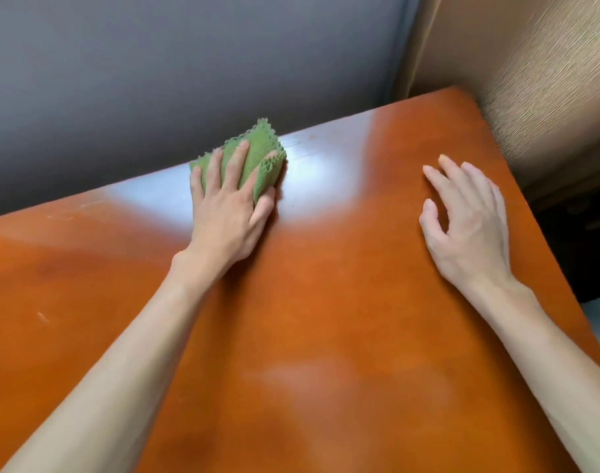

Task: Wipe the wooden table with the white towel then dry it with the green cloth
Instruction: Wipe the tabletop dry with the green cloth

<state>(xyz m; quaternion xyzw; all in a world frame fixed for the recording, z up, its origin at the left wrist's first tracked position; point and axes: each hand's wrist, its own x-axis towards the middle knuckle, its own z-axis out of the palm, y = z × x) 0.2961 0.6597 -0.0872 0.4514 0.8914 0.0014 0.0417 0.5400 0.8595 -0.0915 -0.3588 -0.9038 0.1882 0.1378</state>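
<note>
Drying step under way, left hand [228, 213] pressing splayed fingers on green cloth [257, 158] at wooden table [326, 302] far edge, right hand [462, 227] loose and empty, next stroke likely sweeping nearer

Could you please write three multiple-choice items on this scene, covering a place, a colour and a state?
1. Where is the cloth on the wooden table?
A. near the far edge
B. at the near edge
C. hanging off the right side

2. What colour is the cloth?
A. white
B. green
C. blue

3. What is the right hand doing?
A. gripping a towel
B. lifting the cloth
C. holding nothing, fingers spread

Answers: 1 A, the left hand presses it flat by the far edge. 2 B, it is plainly green. 3 C, the hand is open and empty over the table.
</note>
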